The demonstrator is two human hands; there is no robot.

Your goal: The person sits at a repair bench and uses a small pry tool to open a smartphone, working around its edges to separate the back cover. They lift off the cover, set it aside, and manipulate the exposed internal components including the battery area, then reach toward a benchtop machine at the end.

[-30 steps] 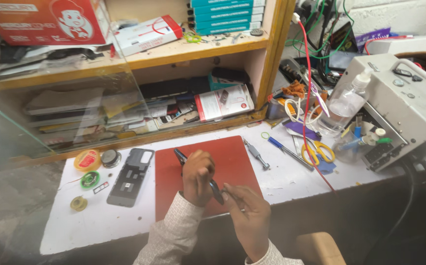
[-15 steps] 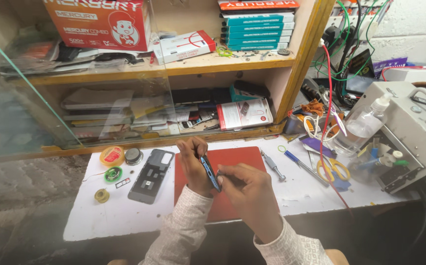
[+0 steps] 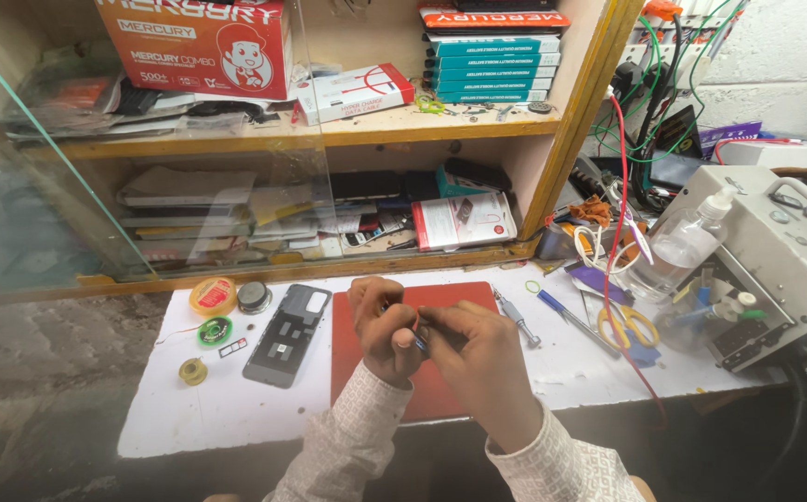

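A: status on the hands?
B: both together over red mat (image 3: 454,395). Left hand (image 3: 377,327) curled tight round a small dark part (image 3: 419,342), right hand (image 3: 478,358) pinching same part from the other side. Fingers closed, narrow grip, both touching it. Can't tell what the part is, mostly hidden btwn fingers.
A: what's around the grip?
B: just left of it: opened phone body (image 3: 287,335), dark, lying flat on white bench top (image 3: 190,418). Further left: yellow tape roll (image 3: 212,297), green roll (image 3: 215,331), small yellow roll (image 3: 192,372). Right of grip: screwdriver (image 3: 517,317), blue pen (image 3: 566,316), then yellow-handled scissors (image 3: 628,327), well apart. Beyond grip: wooden shelf (image 3: 329,270) w/ boxes + papers. Far right: clear pump bottle (image 3: 682,246), grey machine (image 3: 784,270).
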